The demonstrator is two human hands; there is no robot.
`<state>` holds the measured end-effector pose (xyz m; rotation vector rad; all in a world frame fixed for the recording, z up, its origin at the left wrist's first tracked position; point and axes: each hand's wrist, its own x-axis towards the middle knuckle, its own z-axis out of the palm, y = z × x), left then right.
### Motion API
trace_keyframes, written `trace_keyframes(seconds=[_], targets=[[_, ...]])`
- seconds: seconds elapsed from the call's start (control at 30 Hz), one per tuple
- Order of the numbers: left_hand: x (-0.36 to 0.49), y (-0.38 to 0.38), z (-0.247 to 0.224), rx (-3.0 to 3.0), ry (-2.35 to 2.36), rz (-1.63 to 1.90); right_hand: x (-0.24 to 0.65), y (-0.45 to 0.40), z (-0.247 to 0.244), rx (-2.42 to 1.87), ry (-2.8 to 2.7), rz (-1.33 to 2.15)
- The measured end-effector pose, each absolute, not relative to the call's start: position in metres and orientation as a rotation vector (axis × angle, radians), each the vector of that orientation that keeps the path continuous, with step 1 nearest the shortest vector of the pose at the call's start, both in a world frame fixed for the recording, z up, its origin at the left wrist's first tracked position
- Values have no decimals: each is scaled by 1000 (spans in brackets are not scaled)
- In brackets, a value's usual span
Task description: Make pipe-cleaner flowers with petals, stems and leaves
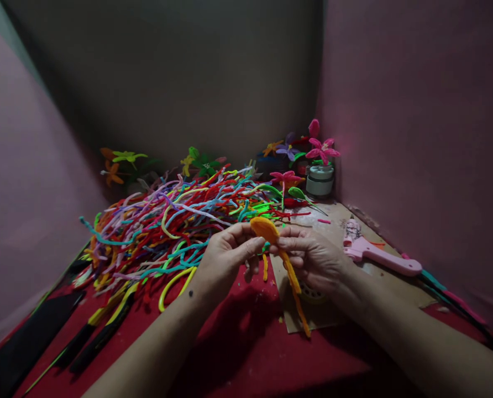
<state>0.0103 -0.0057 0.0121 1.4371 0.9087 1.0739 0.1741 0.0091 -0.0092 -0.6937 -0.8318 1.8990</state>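
An orange pipe-cleaner petal (pixel 265 229) is held up between my two hands, its rounded end at the top and two fuzzy stems trailing down to the right. My left hand (pixel 234 249) pinches its left edge between thumb and fingers. On the other side, the fingers of my right hand (pixel 308 254) close on the base where the stems begin. Just behind my left hand lies a big heap of loose pipe cleaners (pixel 176 210) in many colours. A short orange piece (pixel 265 267) shows below the petal.
A pink-handled tool (pixel 383 258) rests on a cardboard sheet (pixel 333 218) at the right. Finished pipe-cleaner flowers (pixel 323 150) stand at the back, one in a white pot (pixel 320 181). Black-and-yellow handles (pixel 105 326) lie on the red cloth (pixel 238 342) at the left.
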Motion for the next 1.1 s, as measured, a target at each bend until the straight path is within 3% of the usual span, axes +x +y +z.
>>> trace_keyframes(seconds=[0.57, 1.1], targets=[[22, -12, 5, 1502, 1154, 1080, 167, 3, -10, -813, -1024, 1717], [21, -11, 0, 1384, 1052, 1147, 165, 0, -9, -906, -1050, 1752]])
